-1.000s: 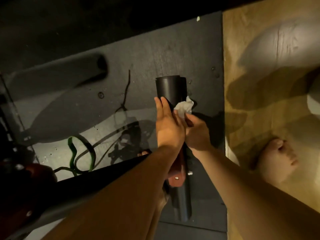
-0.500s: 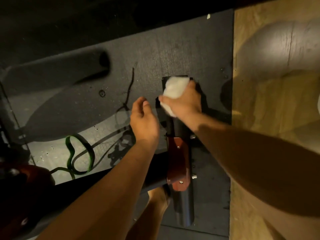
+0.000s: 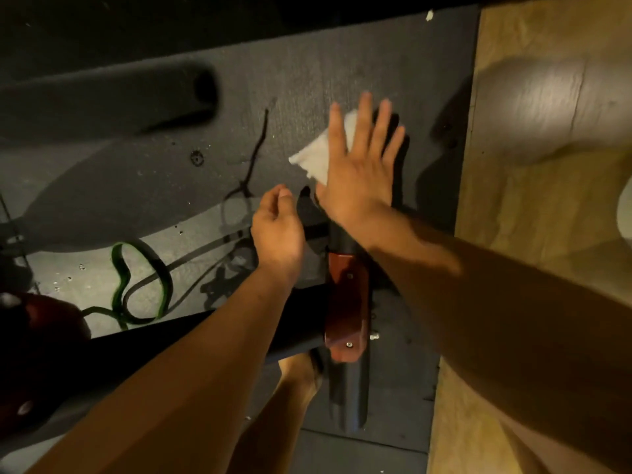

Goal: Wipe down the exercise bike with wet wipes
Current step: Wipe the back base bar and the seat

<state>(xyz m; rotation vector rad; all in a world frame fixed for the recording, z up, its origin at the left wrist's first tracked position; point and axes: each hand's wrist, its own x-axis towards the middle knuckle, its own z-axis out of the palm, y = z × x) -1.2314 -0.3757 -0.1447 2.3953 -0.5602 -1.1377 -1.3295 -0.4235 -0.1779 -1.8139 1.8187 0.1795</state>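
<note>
The bike's black floor stabilizer bar [image 3: 349,391] lies on a dark mat, joined by a reddish-brown bracket [image 3: 347,302] to a black frame tube [image 3: 205,340] that runs left. My right hand [image 3: 359,165] lies flat with straight, spread fingers over the bar's far end and presses a white wet wipe [image 3: 313,155] there. The wipe sticks out to the left from under the palm. My left hand [image 3: 277,227] hovers just left of the bar, fingers loosely curled, holding nothing.
A dark floor mat [image 3: 154,186] lies under the bike, with wooden floor [image 3: 533,217] to its right. A green resistance band [image 3: 143,282] and a black cable [image 3: 254,155] lie on the mat at left. A bare foot [image 3: 301,371] stands beside the bar.
My right hand has opened from gripping the wipe round the bar's end to lying flat on it. The left hand has stayed close to the bar's left side.
</note>
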